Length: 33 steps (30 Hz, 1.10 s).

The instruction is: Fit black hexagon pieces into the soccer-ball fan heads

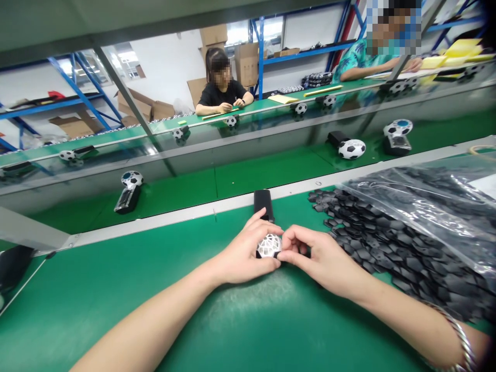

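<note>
A device with a white, soccer-ball-patterned head and a black body lies on the green work surface in front of me. My left hand is closed round the ball head from the left, thumb at the near side and fingers over the far side. From the right, my right hand meets the ball's edge with thumb and forefinger pinched together. Dark patches show low on the ball near both hands. Whatever lies between the right fingertips is hidden.
Loose black plastic pieces are heaped at the right, partly under a clear plastic bag. Beyond a metal rail, similar ball-headed devices rest on a green belt. Two people sit across the line.
</note>
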### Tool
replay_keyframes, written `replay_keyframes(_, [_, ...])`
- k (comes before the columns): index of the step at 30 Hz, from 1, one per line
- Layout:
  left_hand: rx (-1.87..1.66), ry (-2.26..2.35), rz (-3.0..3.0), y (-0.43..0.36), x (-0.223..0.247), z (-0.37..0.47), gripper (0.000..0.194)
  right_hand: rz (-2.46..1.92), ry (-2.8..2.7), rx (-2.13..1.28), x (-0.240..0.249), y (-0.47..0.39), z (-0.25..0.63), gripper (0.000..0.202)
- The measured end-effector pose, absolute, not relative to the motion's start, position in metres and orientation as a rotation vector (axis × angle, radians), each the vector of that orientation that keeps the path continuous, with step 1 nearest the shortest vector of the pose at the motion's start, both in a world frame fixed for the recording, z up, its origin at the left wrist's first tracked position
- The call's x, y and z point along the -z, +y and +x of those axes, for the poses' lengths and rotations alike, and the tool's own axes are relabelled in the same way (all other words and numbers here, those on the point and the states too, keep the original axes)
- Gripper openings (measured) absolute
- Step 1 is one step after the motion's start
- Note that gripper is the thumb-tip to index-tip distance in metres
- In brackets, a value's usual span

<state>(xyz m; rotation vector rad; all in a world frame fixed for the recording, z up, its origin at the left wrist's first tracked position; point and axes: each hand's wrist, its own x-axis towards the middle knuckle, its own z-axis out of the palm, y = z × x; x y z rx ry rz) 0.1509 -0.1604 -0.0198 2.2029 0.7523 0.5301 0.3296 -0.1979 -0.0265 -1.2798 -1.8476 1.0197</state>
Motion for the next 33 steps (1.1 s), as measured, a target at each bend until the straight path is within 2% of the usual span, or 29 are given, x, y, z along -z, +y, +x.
replay_keyframes(19, [-0.588, 0.726, 2.223, -0.157, 0.025, 0.149, 0.047, -1.262, -1.729, -1.175, 0.037, -0.198, 0.325, 0.011])
replay_keyframes(33, [-0.609, 0.657, 2.292, -0.156, 0.028, 0.15, 0.039, -1.267, -1.739, -1.14, 0.036, -0.199, 0.325, 0.013])
